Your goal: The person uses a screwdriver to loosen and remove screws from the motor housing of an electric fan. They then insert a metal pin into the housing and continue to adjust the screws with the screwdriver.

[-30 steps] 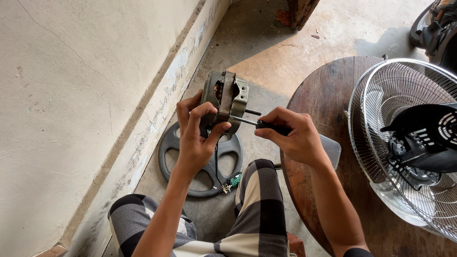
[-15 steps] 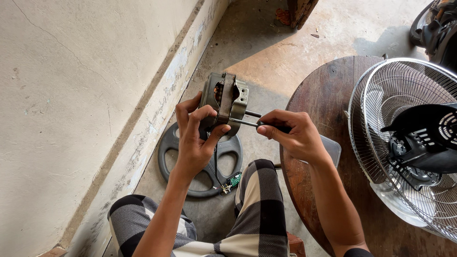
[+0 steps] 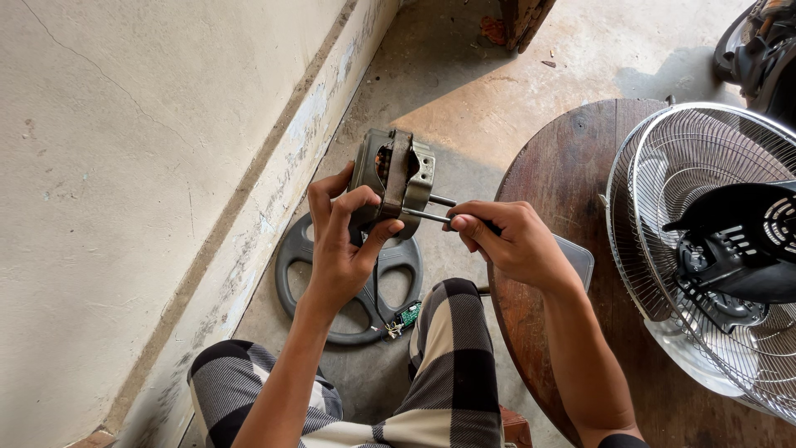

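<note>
My left hand (image 3: 344, 241) grips a grey metal fan motor (image 3: 394, 176) in front of me, above the floor. My right hand (image 3: 510, 241) holds a screwdriver (image 3: 431, 217) by its dark handle, and the metal shaft points left with its tip against the motor's lower side. The motor's own shaft sticks out to the right just above the screwdriver. Thin wires hang from the motor down to a small green circuit board (image 3: 407, 315) by my knee.
A round dark wooden table (image 3: 572, 174) carries a wire fan guard (image 3: 705, 249) with a black motor housing (image 3: 742, 241) inside. A black round fan base (image 3: 348, 278) lies on the concrete floor beside the wall (image 3: 124, 166). My checked trousers fill the bottom of the view.
Both hands with the motor and screwdriver have barely shifted; the right hand edged slightly lower and rightward.
</note>
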